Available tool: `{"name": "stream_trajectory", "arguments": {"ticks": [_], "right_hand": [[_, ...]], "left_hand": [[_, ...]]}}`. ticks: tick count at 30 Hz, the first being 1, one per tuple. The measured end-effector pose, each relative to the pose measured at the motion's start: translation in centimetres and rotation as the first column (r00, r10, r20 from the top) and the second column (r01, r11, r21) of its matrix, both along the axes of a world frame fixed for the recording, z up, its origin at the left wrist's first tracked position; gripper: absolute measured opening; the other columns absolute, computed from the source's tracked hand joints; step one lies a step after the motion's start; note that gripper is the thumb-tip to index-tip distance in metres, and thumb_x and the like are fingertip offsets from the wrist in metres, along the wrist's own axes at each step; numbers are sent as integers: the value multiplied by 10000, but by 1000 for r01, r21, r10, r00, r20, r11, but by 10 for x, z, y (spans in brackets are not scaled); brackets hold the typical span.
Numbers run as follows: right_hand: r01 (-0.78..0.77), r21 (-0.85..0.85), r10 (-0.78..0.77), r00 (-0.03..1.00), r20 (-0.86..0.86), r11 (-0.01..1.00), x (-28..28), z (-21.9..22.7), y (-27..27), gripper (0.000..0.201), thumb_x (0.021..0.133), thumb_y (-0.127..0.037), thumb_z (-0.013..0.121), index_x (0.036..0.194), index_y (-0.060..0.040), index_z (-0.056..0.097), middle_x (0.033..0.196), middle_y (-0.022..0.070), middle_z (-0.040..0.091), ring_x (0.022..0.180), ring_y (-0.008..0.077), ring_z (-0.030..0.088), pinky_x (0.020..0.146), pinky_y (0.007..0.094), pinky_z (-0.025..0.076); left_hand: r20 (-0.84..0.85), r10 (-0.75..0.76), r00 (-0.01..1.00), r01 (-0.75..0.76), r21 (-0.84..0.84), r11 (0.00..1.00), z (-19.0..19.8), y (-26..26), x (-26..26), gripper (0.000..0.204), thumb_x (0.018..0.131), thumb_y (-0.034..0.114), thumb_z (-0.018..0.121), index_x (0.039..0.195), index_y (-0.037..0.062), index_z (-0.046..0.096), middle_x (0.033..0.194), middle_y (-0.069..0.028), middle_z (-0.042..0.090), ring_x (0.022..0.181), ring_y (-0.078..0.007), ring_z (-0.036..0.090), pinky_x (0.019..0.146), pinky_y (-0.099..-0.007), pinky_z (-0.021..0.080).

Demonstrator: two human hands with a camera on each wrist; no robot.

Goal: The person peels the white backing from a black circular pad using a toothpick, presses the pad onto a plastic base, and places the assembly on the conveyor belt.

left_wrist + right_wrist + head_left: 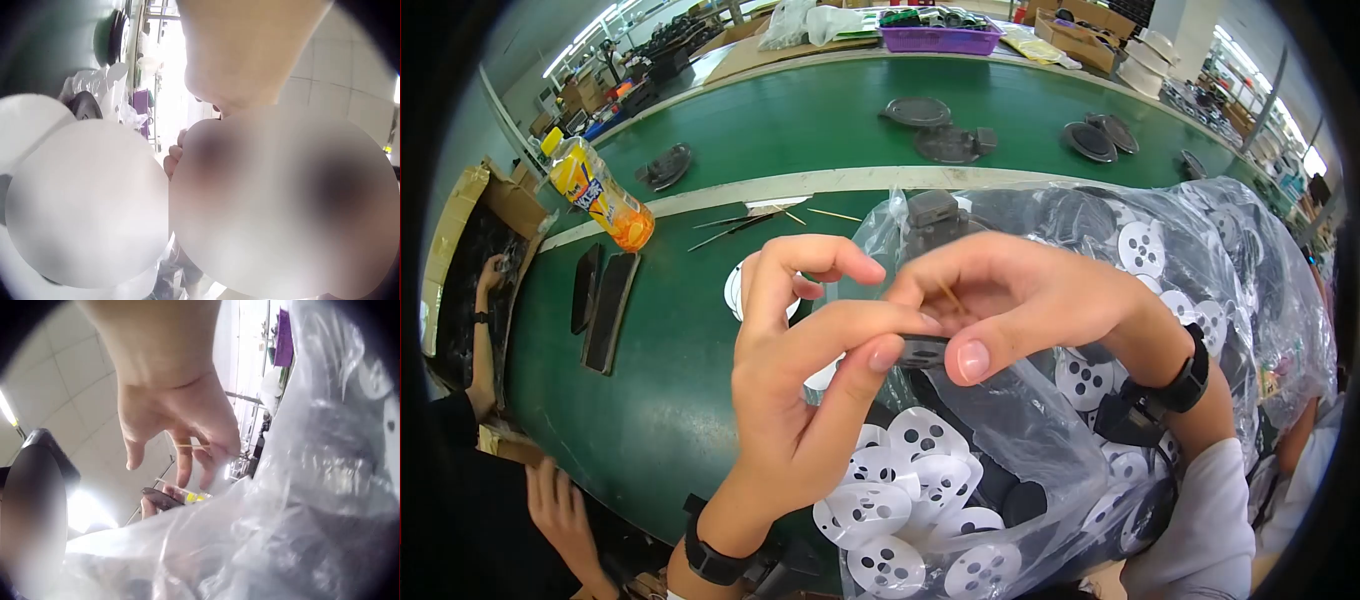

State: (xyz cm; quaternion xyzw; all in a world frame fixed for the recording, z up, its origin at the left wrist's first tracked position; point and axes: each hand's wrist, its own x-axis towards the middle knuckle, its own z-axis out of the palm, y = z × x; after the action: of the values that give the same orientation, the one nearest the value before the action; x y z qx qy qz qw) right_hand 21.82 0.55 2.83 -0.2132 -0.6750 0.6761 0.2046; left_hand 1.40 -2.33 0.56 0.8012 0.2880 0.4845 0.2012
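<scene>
In the head view, my left hand (795, 385) pinches a small dark disc with holes (922, 351) between thumb and fingertips. My right hand (1030, 295) is close on its other side, the thumb by the disc's right edge. A thin wooden stick (951, 296) crosses that palm, held by the curled fingers; the right wrist view also shows the stick (194, 445). Below the hands lie several white round pieces with holes (928, 437) at the mouth of a clear plastic bag (1040, 440). Blurred round shapes cover much of the left wrist view.
An orange drink bottle (605, 195) stands at the left of the green table (650, 400), near two dark strips (612, 310). Tweezers and sticks lie behind. Dark round parts (918, 112) sit on the green belt (800, 110). Another person's hand (560, 510) is at lower left.
</scene>
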Motion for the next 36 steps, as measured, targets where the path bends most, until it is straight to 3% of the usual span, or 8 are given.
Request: {"name": "stream_trajectory", "arguments": {"ticks": [11,14,17,19,24,33,35,36], "right_hand": [[-101,-119,86,988,-129,988,1,4,-4,350,796,-238,707,1002,24,601,833,16,604,770,64,537,698,203,421],[76,69,-72,996,-54,995,17,24,3,438,777,-242,723,1081,49,600,893,48,640,822,76,562,731,219,440],[258,131,-221,944,-246,957,32,37,11,420,796,-231,702,1098,42,599,942,54,642,857,86,576,763,212,446],[286,174,-224,926,-305,942,43,43,18,396,815,-228,678,1107,27,601,962,48,639,869,81,572,778,209,441],[221,53,-174,876,-449,974,53,51,20,391,845,-240,635,1135,19,586,1004,60,636,913,95,569,799,235,441],[121,47,-82,862,-501,991,55,48,20,553,844,-318,606,1205,84,491,1209,191,537,1071,231,552,942,372,408],[137,44,-98,864,-493,990,53,52,14,557,844,-323,606,1201,88,491,1203,192,542,1069,233,554,942,371,409],[156,42,-117,869,-482,987,52,54,11,561,844,-328,605,1198,93,491,1196,193,546,1066,236,557,942,369,410]], "left_hand": [[-201,-251,947,283,152,947,17,12,-6,348,856,357,557,982,46,651,1095,-172,470,987,-238,441,877,-378,326],[348,-101,932,139,-86,987,28,9,6,595,829,388,542,1260,-8,435,1203,-160,460,1027,-200,453,914,-357,349],[549,-116,828,262,-195,945,45,12,0,482,826,284,552,1192,-20,476,1169,-141,488,1018,-170,471,900,-332,364],[162,149,975,-117,-195,974,32,26,1,330,798,163,602,1080,8,530,1091,-88,539,952,-160,511,822,-326,400],[-499,61,865,0,122,993,14,45,39,537,660,248,728,1133,68,550,1185,-168,473,1087,-355,473,913,-423,400],[-576,-35,817,70,38,997,-12,79,53,418,782,264,632,1128,47,541,1091,-190,537,1005,-325,514,854,-402,431],[-414,50,909,-263,-476,839,17,65,52,302,872,236,534,1094,32,557,1005,-160,593,896,-271,572,796,-368,455],[-410,56,910,-266,-476,838,14,65,47,302,872,236,534,1094,32,557,1005,-160,593,896,-271,572,796,-368,455]]}}
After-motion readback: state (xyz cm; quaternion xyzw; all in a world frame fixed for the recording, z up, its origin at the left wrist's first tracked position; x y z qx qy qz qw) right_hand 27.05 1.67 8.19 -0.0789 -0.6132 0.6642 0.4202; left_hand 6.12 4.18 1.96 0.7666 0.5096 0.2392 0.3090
